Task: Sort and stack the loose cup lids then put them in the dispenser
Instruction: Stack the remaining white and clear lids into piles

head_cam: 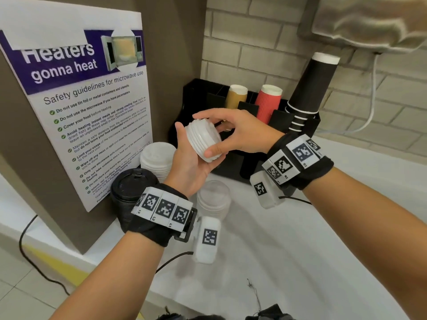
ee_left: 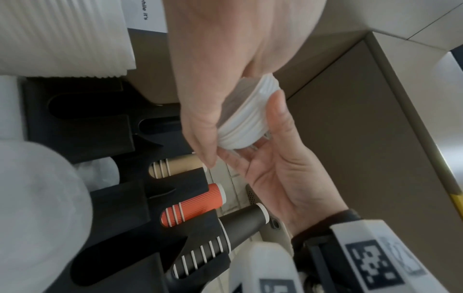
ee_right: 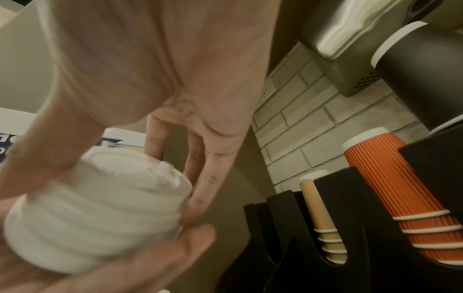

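Note:
A short stack of white cup lids is held on its side in the air, in front of the black dispenser. My left hand cups the stack from below with the palm up and the thumb against its left end. From the right, my right hand grips it, thumb on the front rim and fingers over the top. In the left wrist view, the stack is pinched between both hands. The right wrist view has the ribbed stack close and blurred.
On the white counter stand a taller stack of white lids, a stack of black lids and a stack of clear lids. The dispenser holds tan cups, red cups and black cups. A poster covers the left wall.

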The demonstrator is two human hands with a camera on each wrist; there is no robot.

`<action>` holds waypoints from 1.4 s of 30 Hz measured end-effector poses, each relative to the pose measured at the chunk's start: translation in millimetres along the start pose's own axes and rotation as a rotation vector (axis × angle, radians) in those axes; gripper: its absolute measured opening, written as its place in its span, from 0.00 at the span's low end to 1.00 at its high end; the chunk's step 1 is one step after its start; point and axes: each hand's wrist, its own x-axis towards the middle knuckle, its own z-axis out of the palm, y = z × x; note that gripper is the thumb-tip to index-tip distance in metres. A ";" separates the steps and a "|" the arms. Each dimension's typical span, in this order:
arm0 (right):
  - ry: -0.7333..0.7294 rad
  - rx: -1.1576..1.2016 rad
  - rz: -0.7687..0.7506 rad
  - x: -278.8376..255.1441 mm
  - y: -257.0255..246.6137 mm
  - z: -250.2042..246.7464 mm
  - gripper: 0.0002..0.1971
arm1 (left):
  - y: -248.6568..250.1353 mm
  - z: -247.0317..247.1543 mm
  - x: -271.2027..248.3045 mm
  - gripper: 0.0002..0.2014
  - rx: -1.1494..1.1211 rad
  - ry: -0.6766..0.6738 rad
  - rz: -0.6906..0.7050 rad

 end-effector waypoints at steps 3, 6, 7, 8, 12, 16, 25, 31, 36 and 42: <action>0.018 0.009 -0.012 -0.1 -0.9 1.8 0.37 | 3.4 0.5 3.4 0.33 0.011 0.006 0.008; 0.038 -0.085 -0.061 3.1 -1.8 4.5 0.40 | 5.5 -1.2 6.6 0.30 -0.003 -0.003 -0.001; 0.048 -0.128 -0.078 4.7 -2.3 4.7 0.41 | 6.0 -1.5 7.3 0.30 -0.014 -0.007 -0.008; 0.052 -0.156 -0.085 6.3 -2.7 4.4 0.41 | 6.3 -1.6 8.0 0.31 -0.023 -0.005 -0.016; 0.006 -0.216 -0.053 10.6 -1.8 1.7 0.42 | 6.6 -2.0 11.4 0.32 -0.052 0.012 -0.056; -0.013 -0.244 -0.032 14.5 2.1 -0.5 0.42 | 3.8 -2.6 13.0 0.32 -0.031 0.008 -0.080; 0.154 -0.256 0.078 36.5 27.0 -26.3 0.41 | 14.4 -4.3 20.4 0.31 0.067 0.126 -0.032; 0.103 -0.453 0.403 59.6 71.7 -11.3 0.44 | 23.3 -23.3 19.1 0.21 0.174 0.153 0.041; 0.069 -0.561 0.513 74.7 86.3 24.8 0.39 | 27.3 -32.5 14.9 0.10 0.243 0.128 0.055; -0.030 -0.703 0.571 88.1 87.7 40.8 0.37 | 28.2 -37.0 12.9 0.09 0.257 0.138 0.046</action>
